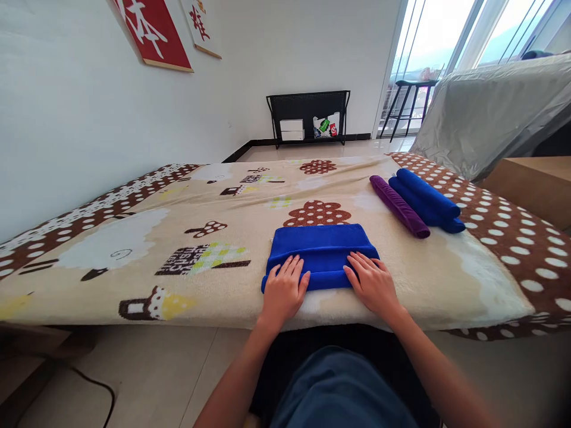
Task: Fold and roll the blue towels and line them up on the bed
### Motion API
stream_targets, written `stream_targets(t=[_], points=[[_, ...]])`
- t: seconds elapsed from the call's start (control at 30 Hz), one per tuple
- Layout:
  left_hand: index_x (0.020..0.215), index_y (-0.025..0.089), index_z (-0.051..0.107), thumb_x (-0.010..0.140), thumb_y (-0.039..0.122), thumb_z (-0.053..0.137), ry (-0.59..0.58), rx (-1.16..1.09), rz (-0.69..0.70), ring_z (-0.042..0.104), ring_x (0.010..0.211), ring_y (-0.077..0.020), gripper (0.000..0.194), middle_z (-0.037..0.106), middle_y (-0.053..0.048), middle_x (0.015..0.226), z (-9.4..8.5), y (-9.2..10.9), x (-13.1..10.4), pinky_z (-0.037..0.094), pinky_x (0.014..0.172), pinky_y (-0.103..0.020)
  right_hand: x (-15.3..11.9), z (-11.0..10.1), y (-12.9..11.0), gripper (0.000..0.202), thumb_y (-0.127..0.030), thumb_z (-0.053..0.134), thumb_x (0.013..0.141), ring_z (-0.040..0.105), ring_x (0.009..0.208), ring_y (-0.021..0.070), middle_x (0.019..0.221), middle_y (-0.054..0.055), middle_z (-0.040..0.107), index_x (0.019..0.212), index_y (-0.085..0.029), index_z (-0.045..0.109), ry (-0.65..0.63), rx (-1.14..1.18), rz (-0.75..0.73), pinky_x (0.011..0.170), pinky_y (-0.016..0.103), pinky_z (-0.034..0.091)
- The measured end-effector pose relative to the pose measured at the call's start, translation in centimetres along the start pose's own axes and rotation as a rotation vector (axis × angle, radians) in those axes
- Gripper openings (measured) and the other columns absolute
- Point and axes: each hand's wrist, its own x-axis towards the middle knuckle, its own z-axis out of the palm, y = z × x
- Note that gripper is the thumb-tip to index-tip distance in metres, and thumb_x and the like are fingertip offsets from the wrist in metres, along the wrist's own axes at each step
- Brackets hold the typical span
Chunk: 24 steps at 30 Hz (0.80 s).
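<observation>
Blue cloth [319,236] lies on the blanket [223,294], near its front edge and right before the person [341,389]. Its far part is flat, a ridge crosses the middle, and the strip closest to the person looks doubled into a low fold. The left hand [282,291] rests over the left end of that strip, the right hand [372,283] over the right end, both palms down. Their fingers [291,268] are spread and laid on the fabric rather than clenched; I make out nothing pinched, though the undersides of the thumbs are hidden from me.

From where I stand, the likeliest trouble is a crooked fold: should one hand push harder than the other, the strip would skew and its ends fall out of line. Uneven pressure could also bunch the ridge into a lump. The blanket looks plush, so it might drag along and ruck up beneath the cloth. With the edge so near, a pull toward the person could draw a corner over the side.

Off to the right, a purple roll [398,207] lies just beside a blue bundle [427,193] of two rolled lengths, one cloth or two, I cannot tell. A stray knock from the right arm might loosen either.
</observation>
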Motion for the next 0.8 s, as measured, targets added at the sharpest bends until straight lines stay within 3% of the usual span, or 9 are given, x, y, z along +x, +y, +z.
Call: stream_targets(t=[0.3, 0.4, 0.5, 0.57, 0.67, 0.8], points=[[0.139, 0.017, 0.054, 0.103, 0.036, 0.034, 0.05, 0.029, -0.113, 0.05, 0.136, -0.026, 0.045, 0.056, -0.011, 0.144, -0.6, -5.5, -2.1, 0.037, 0.111, -0.048, -1.9, -0.4, 4.7, 0.045, -0.043, 0.035, 0.104, 0.055, 0.13, 0.0224, 0.137, 0.009, 0.061, 0.134, -0.019, 0.059, 0.0, -0.031, 0.077, 0.109, 0.043, 0.038], [0.139, 0.019, 0.054, 0.103, 0.031, 0.035, 0.106, 0.057, -0.078, 0.046, 0.139, -0.0267, 0.042, 0.054, -0.011, 0.146, -0.7, -6.2, -2.9, 0.034, 0.112, -0.049, -2.4, -0.7, 5.1, 0.045, -0.042, 0.037, 0.103, 0.055, 0.13, 0.0238, 0.139, 0.011, 0.059, 0.137, -0.018, 0.056, 0.029, -0.024, 0.057, 0.108, 0.044, 0.039], [0.14, 0.02, 0.051, 0.1, 0.024, 0.045, 0.244, 0.091, 0.001, 0.046, 0.139, -0.0271, 0.041, 0.053, -0.012, 0.147, -1.1, -6.5, -4.1, 0.033, 0.11, -0.046, -3.1, -1.2, 5.7, 0.05, -0.04, 0.047, 0.1, 0.054, 0.13, 0.0245, 0.146, 0.013, 0.052, 0.144, -0.018, 0.046, 0.151, 0.029, 0.001, 0.104, 0.042, 0.043], [0.138, 0.023, 0.052, 0.095, 0.018, 0.052, 0.314, 0.101, 0.079, 0.052, 0.134, -0.0257, 0.043, 0.059, -0.011, 0.142, -1.6, -6.8, -5.0, 0.034, 0.108, -0.044, -3.7, -1.7, 6.3, 0.043, -0.035, 0.054, 0.097, 0.058, 0.125, 0.0234, 0.146, 0.011, 0.052, 0.138, -0.022, 0.053, 0.202, 0.074, -0.085, 0.101, 0.04, 0.045], [0.132, 0.026, 0.055, 0.091, 0.012, 0.056, 0.284, 0.074, 0.201, 0.06, 0.123, -0.0228, 0.043, 0.068, -0.008, 0.129, -2.3, -7.4, -6.3, 0.037, 0.104, -0.04, -4.6, -2.5, 7.4, 0.03, -0.029, 0.056, 0.095, 0.06, 0.12, 0.0222, 0.139, 0.006, 0.059, 0.124, -0.027, 0.062, 0.135, 0.133, -0.215, 0.099, 0.04, 0.047], [0.134, 0.024, 0.053, 0.09, 0.015, 0.054, 0.192, 0.013, 0.198, 0.06, 0.124, -0.0244, 0.046, 0.067, -0.009, 0.13, -2.5, -7.7, -6.8, 0.038, 0.104, -0.041, -5.1, -2.8, 8.0, 0.044, -0.032, 0.056, 0.093, 0.057, 0.123, 0.0241, 0.138, 0.007, 0.06, 0.136, -0.026, 0.054, 0.019, 0.171, -0.222, 0.101, 0.043, 0.046]])
